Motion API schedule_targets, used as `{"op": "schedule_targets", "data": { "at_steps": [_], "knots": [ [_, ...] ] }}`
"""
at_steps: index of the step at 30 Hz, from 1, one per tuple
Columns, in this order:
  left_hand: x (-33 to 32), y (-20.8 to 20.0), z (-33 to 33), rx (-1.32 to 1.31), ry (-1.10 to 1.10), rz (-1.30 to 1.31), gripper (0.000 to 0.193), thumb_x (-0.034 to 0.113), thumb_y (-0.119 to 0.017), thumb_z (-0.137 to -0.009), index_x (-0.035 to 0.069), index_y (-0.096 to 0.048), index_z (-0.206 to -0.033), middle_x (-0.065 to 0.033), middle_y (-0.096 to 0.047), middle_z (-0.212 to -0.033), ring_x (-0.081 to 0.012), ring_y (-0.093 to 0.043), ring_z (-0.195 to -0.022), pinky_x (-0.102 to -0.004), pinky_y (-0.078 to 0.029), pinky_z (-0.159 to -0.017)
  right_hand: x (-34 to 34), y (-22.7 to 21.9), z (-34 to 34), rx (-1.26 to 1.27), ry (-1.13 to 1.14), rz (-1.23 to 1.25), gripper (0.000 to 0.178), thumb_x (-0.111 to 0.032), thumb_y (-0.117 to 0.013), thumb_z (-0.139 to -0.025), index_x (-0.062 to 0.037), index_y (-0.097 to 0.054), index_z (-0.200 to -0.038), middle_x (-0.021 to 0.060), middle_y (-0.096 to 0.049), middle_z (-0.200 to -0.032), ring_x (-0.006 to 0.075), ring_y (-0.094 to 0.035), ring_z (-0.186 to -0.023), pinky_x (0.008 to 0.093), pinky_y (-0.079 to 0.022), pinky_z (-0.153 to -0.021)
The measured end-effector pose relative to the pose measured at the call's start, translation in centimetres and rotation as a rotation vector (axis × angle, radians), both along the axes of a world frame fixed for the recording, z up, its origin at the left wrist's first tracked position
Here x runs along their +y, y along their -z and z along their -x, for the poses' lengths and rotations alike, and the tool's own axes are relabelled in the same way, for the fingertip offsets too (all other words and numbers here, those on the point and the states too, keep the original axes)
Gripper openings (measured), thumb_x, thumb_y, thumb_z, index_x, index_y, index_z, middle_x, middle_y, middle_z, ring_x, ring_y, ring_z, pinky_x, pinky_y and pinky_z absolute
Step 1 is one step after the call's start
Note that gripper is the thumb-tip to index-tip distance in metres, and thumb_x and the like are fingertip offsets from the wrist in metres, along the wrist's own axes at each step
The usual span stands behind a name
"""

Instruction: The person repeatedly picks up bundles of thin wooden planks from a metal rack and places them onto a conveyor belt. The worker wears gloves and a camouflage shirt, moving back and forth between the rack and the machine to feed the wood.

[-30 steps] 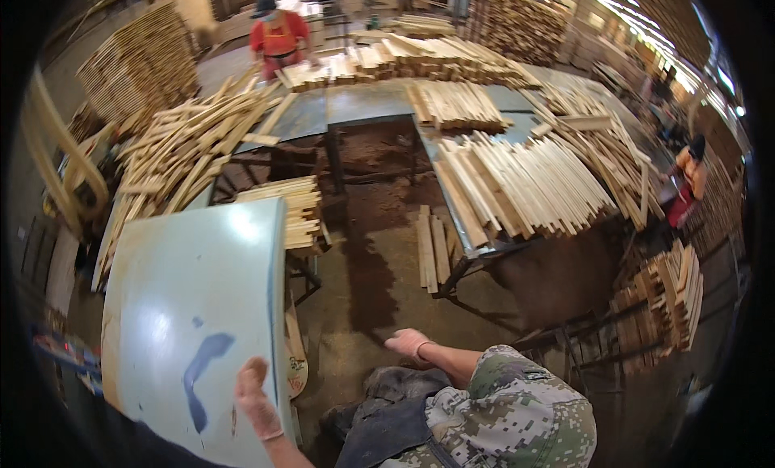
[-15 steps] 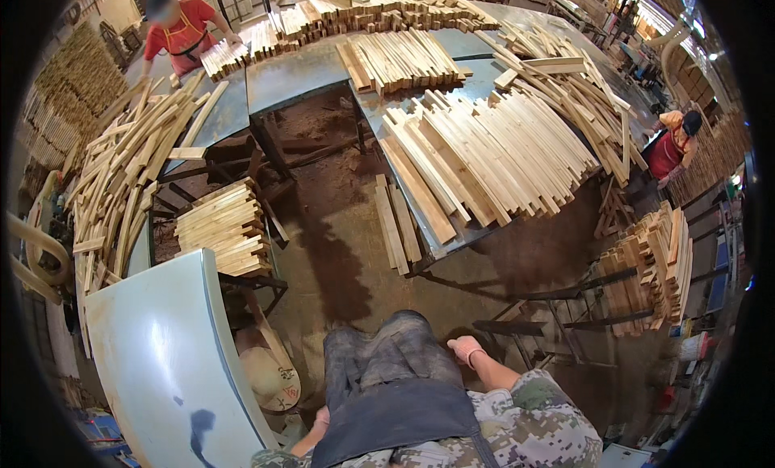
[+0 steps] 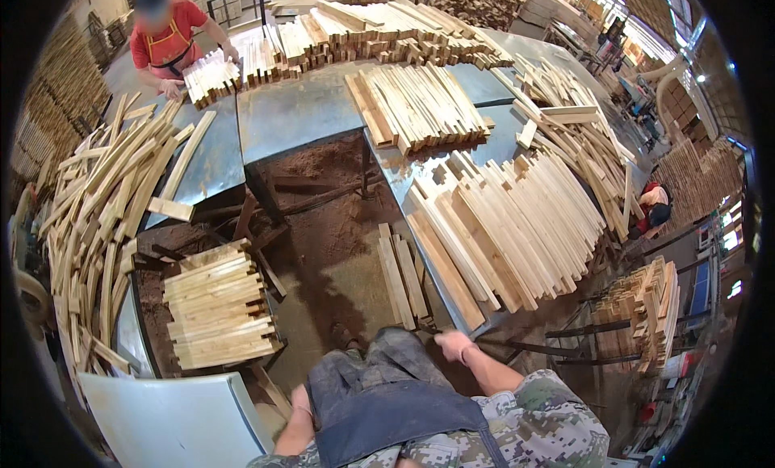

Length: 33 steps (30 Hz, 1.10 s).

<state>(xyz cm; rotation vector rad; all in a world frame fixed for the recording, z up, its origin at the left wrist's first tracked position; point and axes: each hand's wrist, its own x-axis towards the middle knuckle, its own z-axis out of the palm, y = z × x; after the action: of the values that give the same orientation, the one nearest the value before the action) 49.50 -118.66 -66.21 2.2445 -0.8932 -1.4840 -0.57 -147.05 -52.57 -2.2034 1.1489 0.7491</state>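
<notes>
My right hand [image 3: 455, 345] hangs beside my right thigh, near the corner of a metal table. Its fingers are curled in and nothing shows in them. At my left side, next to the dark apron [image 3: 395, 423], is my left hand [image 3: 300, 402]; its fingers are too hidden to read. A broad row of pale wooden slats [image 3: 513, 226] lies on the table ahead to the right. A few more slats [image 3: 397, 274] are low down beside that table's left edge. To the left, a stack of slats [image 3: 218, 306] rests on a low stand.
A pale panel [image 3: 169, 415] stands close on my left. Heaps of loose slats [image 3: 109, 193] cover the left table, and another heap [image 3: 573, 129] lies at far right. Co-workers in red [image 3: 169, 44] stand far left and right. Sawdust [image 3: 323, 214] lies beneath the tables.
I have moved forward; the tables and slats appear nearer and the pale panel sits lower in view. The far-left person's hands are now both at the short slats. My hands remain by my sides.
</notes>
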Motion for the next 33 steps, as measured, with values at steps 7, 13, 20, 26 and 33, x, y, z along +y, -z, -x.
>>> {"op": "schedule_targets", "data": {
  "at_steps": [7, 13, 20, 26, 33],
  "knots": [
    [-31.4, -9.4, -10.4, 0.075, -0.502, 0.120, 0.032, 0.024, -0.064, -0.102, -0.002, -0.076, -0.116, -0.0175, -0.077, -0.111, -0.0280, -0.070, -0.109, -0.0416, -0.053, -0.099, -20.8, -6.4, -14.8, -1.019, 1.390, -0.830, 0.016, -0.024, -0.068, -0.106, -0.0103, -0.065, -0.113, -0.0033, -0.051, -0.077, 0.0097, -0.051, -0.063, 0.0250, -0.040, -0.052],
    [-49.7, -15.5, -9.2, 0.282, -0.484, 0.232, 0.045, 0.029, -0.074, -0.100, 0.000, -0.072, -0.135, -0.0077, -0.075, -0.122, -0.0190, -0.067, -0.107, -0.0352, -0.053, -0.098, -39.0, -9.9, -16.6, -0.966, 1.247, -0.241, 0.056, -0.028, -0.074, -0.102, 0.0022, -0.059, -0.147, 0.0030, -0.071, -0.097, 0.0116, -0.062, -0.076, 0.0279, -0.054, -0.068],
    [-70.4, -18.0, -5.5, 0.213, -0.297, 0.161, 0.035, 0.026, -0.074, -0.097, 0.008, -0.077, -0.126, 0.0019, -0.070, -0.087, -0.0101, -0.060, -0.073, -0.0281, -0.048, -0.069, -67.0, -7.1, -10.3, -1.192, 1.368, 0.427, 0.049, -0.026, -0.071, -0.102, 0.0071, -0.066, -0.138, 0.0125, -0.078, -0.099, 0.0163, -0.065, -0.077, 0.0324, -0.056, -0.075],
    [-88.1, -16.8, 0.9, 0.246, -0.109, 0.118, 0.047, 0.025, -0.071, -0.101, -0.001, -0.068, -0.139, -0.0042, -0.071, -0.115, -0.0145, -0.064, -0.102, -0.0295, -0.050, -0.090, -83.9, -6.2, -0.9, -0.543, 1.325, 0.723, 0.066, -0.041, -0.068, -0.101, 0.0048, -0.056, -0.148, 0.0283, -0.065, -0.140, 0.0420, -0.061, -0.130, 0.0437, -0.047, -0.112],
    [-103.6, -18.2, 9.0, 0.129, -0.107, 0.160, 0.068, 0.030, -0.072, -0.099, -0.007, -0.053, -0.152, -0.0181, -0.066, -0.142, -0.0250, -0.062, -0.124, -0.0341, -0.047, -0.108, -95.1, -3.2, 5.5, -0.223, 1.270, 0.706, 0.078, -0.052, -0.061, -0.102, 0.0040, -0.047, -0.155, 0.0317, -0.061, -0.144, 0.0445, -0.057, -0.135, 0.0495, -0.044, -0.116]
  ]
}}
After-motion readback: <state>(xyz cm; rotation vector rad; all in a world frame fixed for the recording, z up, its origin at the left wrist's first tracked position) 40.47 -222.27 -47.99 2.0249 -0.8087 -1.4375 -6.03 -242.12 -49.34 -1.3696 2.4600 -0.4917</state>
